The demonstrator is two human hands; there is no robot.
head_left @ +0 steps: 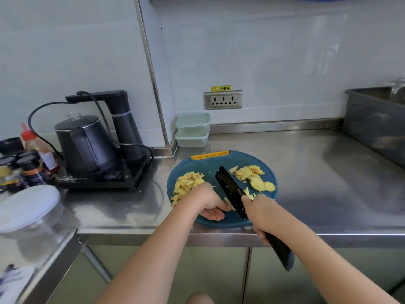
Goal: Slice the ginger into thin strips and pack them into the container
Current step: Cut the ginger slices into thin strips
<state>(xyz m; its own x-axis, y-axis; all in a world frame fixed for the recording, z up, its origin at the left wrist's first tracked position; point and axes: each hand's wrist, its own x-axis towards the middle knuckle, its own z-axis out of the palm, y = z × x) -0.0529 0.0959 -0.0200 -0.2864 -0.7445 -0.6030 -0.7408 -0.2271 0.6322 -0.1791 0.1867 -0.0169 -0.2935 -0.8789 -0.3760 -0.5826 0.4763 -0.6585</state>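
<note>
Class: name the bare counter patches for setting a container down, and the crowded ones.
Free: steel counter right of the cutting board, up to the grey tub; also behind the board, below the sockets. Crowded: left, round the kettle and jars.

A yellow warning sticker [221, 88] on the wall [285, 62] behind the desk's back edge reads "小心触电" in black characters, beside a small warning triangle. It sits just above the three-outlet socket panel [223, 99]. The labels on the jars [32, 172] at the left edge are too blurred to read.
</note>
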